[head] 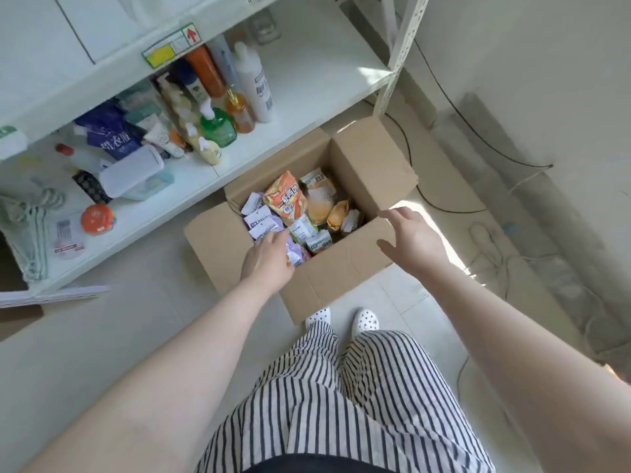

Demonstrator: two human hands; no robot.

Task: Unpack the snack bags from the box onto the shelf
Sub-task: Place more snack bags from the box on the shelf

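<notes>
Head view: box flaps splayed beside shelf.

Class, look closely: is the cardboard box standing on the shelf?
No, the cardboard box stands on the floor in front of the shelf.

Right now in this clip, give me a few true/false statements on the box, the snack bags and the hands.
1. The cardboard box stands on the floor with its flaps open. True.
2. The right hand grips the orange snack bag. False: it hovers open over the box's edge, holding nothing.
3. The left hand reaches among the purple bags. True.
4. The box is empty. False: many bags lie inside.
</notes>
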